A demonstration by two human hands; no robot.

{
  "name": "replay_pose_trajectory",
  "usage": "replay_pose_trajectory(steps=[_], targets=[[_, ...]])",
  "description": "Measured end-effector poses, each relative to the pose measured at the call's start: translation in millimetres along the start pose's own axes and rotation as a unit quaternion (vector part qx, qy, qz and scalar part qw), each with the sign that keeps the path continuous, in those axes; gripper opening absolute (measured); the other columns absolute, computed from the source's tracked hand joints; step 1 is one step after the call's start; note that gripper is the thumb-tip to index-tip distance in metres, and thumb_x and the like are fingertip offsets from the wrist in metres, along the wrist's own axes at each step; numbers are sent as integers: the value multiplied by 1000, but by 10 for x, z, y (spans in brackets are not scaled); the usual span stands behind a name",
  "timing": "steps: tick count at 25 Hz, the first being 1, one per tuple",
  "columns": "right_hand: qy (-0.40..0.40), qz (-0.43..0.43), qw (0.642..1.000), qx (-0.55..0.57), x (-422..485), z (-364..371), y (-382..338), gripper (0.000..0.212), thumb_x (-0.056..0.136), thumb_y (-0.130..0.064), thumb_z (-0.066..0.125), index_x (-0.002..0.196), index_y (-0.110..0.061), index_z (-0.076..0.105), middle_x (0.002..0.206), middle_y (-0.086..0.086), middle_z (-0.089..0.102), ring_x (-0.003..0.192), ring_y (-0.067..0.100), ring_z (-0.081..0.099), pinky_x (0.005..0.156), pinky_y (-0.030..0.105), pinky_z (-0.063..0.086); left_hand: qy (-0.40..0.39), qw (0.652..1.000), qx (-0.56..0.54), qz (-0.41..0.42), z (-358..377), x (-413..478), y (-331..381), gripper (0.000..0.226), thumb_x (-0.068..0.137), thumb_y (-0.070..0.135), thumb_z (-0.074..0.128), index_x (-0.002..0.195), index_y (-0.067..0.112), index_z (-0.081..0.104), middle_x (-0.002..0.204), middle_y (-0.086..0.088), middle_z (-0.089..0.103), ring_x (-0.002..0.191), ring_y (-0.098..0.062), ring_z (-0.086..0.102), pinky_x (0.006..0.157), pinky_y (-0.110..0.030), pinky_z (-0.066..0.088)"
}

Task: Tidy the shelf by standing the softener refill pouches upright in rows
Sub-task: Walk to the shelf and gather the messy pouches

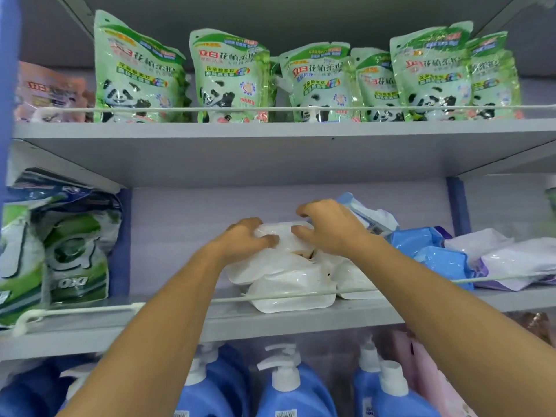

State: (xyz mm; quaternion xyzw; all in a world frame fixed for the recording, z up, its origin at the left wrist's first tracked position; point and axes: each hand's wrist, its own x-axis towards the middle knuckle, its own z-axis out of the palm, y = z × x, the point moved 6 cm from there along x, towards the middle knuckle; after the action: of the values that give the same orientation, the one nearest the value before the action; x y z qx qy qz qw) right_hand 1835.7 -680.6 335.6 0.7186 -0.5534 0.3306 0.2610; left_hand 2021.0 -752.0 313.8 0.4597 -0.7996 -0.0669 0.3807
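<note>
Both bare forearms reach up to the grey metal shelf. The left hand curls its grip over the left end of the topmost glossy white plastic refill pouch. The right hand clamps its grip on the right end, thumb lifted. That pouch lies flat on a pile of white pouches on this shelf. Right of the pile, blue plastic pouches lie slumped. Left of it stand green-and-white bags. Above it, green panda-printed pouches stand in a row. Below it are blue pump bottles.
</note>
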Motion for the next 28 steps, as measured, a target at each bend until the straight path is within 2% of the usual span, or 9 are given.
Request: replay_pose_trajectory(steps=[4, 9, 12, 16, 18, 20, 22, 25, 28], targets=[[10, 17, 999, -36, 25, 98, -49, 44, 91, -48, 68, 129, -27, 68, 122, 3, 72, 111, 28, 65, 85, 39, 55, -18, 991, -129, 16, 26, 47, -50, 27, 84, 36, 80, 96, 13, 70, 86, -5, 73, 75, -26, 69, 70, -36, 55], [28, 54, 998, -5, -36, 55, -98, 40, 86, -44, 78, 122, -26, 75, 117, -1, 77, 111, 25, 67, 90, 42, 57, -19, 991, -130, 29, 25, 63, -87, 19, 83, 31, 82, 86, 16, 70, 81, -4, 70, 70, -26, 67, 66, -35, 54], [36, 61, 997, 17, -62, 40, -141, 45, 84, -43, 81, 125, -27, 75, 121, -5, 76, 115, 22, 66, 93, 42, 57, -19, 992, -117, 36, -23, 67, -105, 18, 87, 28, 82, 79, 20, 68, 78, -2, 67, 68, -24, 64, 64, -30, 50], [48, 59, 997, 23, -56, 27, -272, 45, 82, -42, 83, 124, -27, 75, 118, -3, 77, 111, 24, 68, 91, 40, 57, -28, 992, -115, 37, -139, 24, -191, 16, 88, 28, 82, 86, 15, 73, 80, -3, 69, 66, -20, 64, 60, -26, 49], [49, 63, 997, -16, -30, 69, -367, 38, 82, -42, 81, 117, -27, 77, 108, 3, 78, 104, 30, 69, 84, 40, 58, -35, 991, -124, 43, -181, -1, -228, 14, 90, 25, 81, 84, 15, 73, 77, -4, 68, 64, -21, 64, 59, -26, 49], [48, 68, 994, -70, -22, 99, -460, 28, 84, -38, 77, 106, -21, 76, 96, 9, 74, 95, 37, 68, 75, 40, 57, -41, 990, -127, 53, -214, -1, -253, 15, 91, 25, 81, 84, 14, 73, 78, -6, 68, 65, -22, 64, 60, -28, 49], [47, 70, 989, -118, -31, 96, -518, 26, 87, -34, 74, 103, -14, 73, 92, 11, 70, 92, 39, 67, 69, 38, 54, -44, 990, -116, 61, -239, 5, -262, 16, 91, 27, 80, 87, 13, 75, 81, -8, 69, 67, -22, 65, 63, -29, 51], [54, 57, 981, -179, -39, 15, -612, 28, 90, -33, 74, 111, -15, 74, 98, 11, 72, 96, 35, 69, 72, 37, 54, -45, 992, -97, 72, -278, -7, -247, 17, 94, 27, 77, 88, 11, 76, 79, -7, 70, 67, -21, 65, 63, -30, 52], [50, 47, 991, -116, -24, -14, -659, 34, 86, -36, 79, 115, -18, 76, 103, 9, 74, 98, 33, 69, 79, 40, 58, -54, 990, -104, 78, -348, -39, -279, 20, 94, 23, 77, 85, 6, 75, 70, -6, 63, 63, -22, 58, 63, -32, 51]])
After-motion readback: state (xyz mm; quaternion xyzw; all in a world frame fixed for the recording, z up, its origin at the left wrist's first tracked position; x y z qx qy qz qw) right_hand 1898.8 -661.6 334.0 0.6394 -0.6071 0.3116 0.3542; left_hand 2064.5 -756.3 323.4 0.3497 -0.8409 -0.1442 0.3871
